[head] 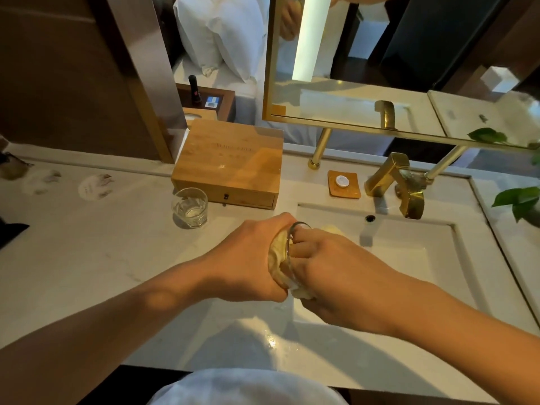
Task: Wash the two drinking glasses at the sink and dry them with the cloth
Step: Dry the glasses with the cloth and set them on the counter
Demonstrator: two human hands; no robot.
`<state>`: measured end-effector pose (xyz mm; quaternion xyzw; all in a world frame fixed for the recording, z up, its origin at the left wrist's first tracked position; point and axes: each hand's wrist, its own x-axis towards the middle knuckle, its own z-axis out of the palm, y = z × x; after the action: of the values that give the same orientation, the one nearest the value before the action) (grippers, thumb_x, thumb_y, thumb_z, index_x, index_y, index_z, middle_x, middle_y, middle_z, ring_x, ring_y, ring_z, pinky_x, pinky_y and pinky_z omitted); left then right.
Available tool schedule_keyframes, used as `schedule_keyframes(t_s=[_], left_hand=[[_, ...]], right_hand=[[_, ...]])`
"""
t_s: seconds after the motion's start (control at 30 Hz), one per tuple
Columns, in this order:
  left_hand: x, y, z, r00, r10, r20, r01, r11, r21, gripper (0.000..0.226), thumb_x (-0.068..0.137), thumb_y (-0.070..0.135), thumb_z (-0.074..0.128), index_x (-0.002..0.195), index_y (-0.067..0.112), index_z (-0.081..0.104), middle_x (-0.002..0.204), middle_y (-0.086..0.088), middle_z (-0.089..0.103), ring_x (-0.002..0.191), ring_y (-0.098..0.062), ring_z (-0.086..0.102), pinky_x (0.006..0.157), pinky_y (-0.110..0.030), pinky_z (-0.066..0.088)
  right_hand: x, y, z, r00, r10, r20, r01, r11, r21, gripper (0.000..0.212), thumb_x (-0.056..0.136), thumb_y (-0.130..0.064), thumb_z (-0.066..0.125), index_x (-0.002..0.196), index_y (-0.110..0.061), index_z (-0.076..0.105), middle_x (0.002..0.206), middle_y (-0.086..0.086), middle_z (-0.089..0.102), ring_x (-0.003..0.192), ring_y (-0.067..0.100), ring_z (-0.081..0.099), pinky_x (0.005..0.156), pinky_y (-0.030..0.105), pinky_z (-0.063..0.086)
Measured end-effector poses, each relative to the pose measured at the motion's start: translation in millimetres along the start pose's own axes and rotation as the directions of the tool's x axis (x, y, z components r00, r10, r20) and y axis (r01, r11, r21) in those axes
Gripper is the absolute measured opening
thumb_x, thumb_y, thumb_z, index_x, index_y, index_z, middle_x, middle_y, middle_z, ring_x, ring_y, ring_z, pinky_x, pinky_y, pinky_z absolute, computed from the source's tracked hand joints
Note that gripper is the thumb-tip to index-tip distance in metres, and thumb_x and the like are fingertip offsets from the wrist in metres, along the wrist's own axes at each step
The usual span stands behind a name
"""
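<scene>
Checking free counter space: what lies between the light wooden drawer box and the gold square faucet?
In the head view, a small brown soap dish with a round white disc on it lies between the box and the faucet.

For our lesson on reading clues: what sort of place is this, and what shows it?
Probably a hotel room's washstand: a sink with a gold tap below a gold-framed mirror, a wooden drawer box on the counter, and white pillows just beyond.
</scene>
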<state>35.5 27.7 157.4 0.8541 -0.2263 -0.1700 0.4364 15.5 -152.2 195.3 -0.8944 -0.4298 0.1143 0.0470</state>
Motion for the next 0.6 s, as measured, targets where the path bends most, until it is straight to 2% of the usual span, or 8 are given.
schedule_keyframes(t_s=[0.13, 0.23, 0.3, 0.37, 0.43, 0.5, 0.53, 0.6], left_hand=[[-1.1, -3.1, -5.3, 0.997, 0.023, -0.08, -0.015, 0.995, 0.095, 0.063, 0.057, 0.025, 0.084, 0.11, 0.034, 0.052, 0.09, 0.01, 0.064, 0.078, -0.015, 0.063, 0.064, -0.038, 0.056], [0.7, -3.3, -6.0, 0.996, 0.007, -0.09, 0.001, 0.996, 0.086, 0.06, 0.056, 0.026, 0.083, 0.106, 0.036, 0.051, 0.087, 0.009, 0.064, 0.076, -0.014, 0.062, 0.063, -0.041, 0.055], [3.5, -1.2, -0.8, 0.987, 0.032, -0.155, 0.0, 0.98, 0.201, 0.061, 0.059, 0.031, 0.084, 0.108, 0.034, 0.049, 0.091, 0.01, 0.064, 0.079, -0.015, 0.062, 0.065, -0.04, 0.055], [3.6, -3.3, 9.9, 0.951, 0.094, -0.294, 0.022, 0.929, 0.369, 0.066, 0.062, 0.029, 0.087, 0.116, 0.027, 0.049, 0.099, 0.007, 0.063, 0.085, -0.02, 0.062, 0.066, -0.037, 0.053], [1.1, -9.9, 23.4, 0.915, 0.216, -0.34, -0.013, 0.859, 0.511, 0.072, 0.062, 0.024, 0.088, 0.122, 0.019, 0.049, 0.104, 0.0, 0.063, 0.088, -0.024, 0.062, 0.065, -0.039, 0.055], [-1.9, -8.6, 27.8, 0.946, 0.2, -0.253, -0.027, 0.83, 0.557, 0.074, 0.067, 0.027, 0.085, 0.128, 0.021, 0.044, 0.112, 0.001, 0.06, 0.095, -0.022, 0.061, 0.071, -0.041, 0.056], [-2.1, -6.8, 23.9, 0.979, 0.103, -0.177, 0.007, 0.847, 0.532, 0.075, 0.07, 0.029, 0.083, 0.132, 0.025, 0.04, 0.117, 0.005, 0.057, 0.099, -0.02, 0.059, 0.078, -0.038, 0.055], [3.3, -2.6, 7.9, 0.983, -0.165, 0.085, 0.126, 0.928, 0.351, 0.079, 0.071, 0.028, 0.086, 0.133, 0.031, 0.038, 0.117, 0.01, 0.056, 0.1, -0.015, 0.059, 0.081, -0.034, 0.054]], right_hand=[[-6.3, 3.0, 13.7, 0.998, 0.019, -0.065, -0.013, 0.995, 0.097, 0.03, 0.071, -0.012, 0.073, 0.099, -0.017, 0.064, 0.102, 0.0, 0.063, 0.091, 0.012, 0.043, 0.086, 0.018, 0.03], [-4.3, 5.7, 16.9, 0.99, 0.019, -0.141, 0.001, 0.99, 0.138, 0.033, 0.067, -0.01, 0.079, 0.095, -0.015, 0.064, 0.097, 0.0, 0.064, 0.09, 0.012, 0.04, 0.086, 0.004, 0.024], [2.9, 8.4, 19.5, 0.977, 0.056, -0.208, 0.005, 0.959, 0.282, 0.024, 0.069, -0.007, 0.08, 0.087, -0.013, 0.064, 0.086, -0.006, 0.061, 0.082, 0.007, 0.043, 0.081, 0.002, 0.028], [9.2, 11.5, 20.0, 0.964, 0.169, -0.206, -0.045, 0.866, 0.498, 0.018, 0.07, -0.001, 0.08, 0.075, -0.009, 0.064, 0.072, -0.006, 0.058, 0.071, 0.006, 0.049, 0.066, 0.008, 0.04], [10.7, 20.3, 17.3, 0.964, 0.256, -0.068, -0.139, 0.707, 0.694, 0.01, 0.074, -0.001, 0.079, 0.079, -0.003, 0.07, 0.074, 0.01, 0.065, 0.069, 0.02, 0.06, 0.057, 0.029, 0.05], [4.5, 29.2, 19.1, 0.961, 0.263, 0.085, -0.223, 0.561, 0.797, 0.013, 0.077, -0.004, 0.079, 0.089, -0.003, 0.075, 0.085, 0.017, 0.07, 0.074, 0.031, 0.065, 0.064, 0.043, 0.054], [1.7, 32.0, 22.6, 0.965, 0.242, 0.097, -0.217, 0.539, 0.814, 0.013, 0.078, -0.004, 0.078, 0.09, -0.003, 0.075, 0.085, 0.018, 0.07, 0.074, 0.034, 0.065, 0.064, 0.045, 0.054], [-0.3, 31.3, 29.7, 0.985, 0.175, -0.001, -0.108, 0.611, 0.784, 0.006, 0.079, -0.002, 0.076, 0.085, -0.004, 0.074, 0.076, 0.01, 0.068, 0.065, 0.031, 0.059, 0.061, 0.045, 0.049]])
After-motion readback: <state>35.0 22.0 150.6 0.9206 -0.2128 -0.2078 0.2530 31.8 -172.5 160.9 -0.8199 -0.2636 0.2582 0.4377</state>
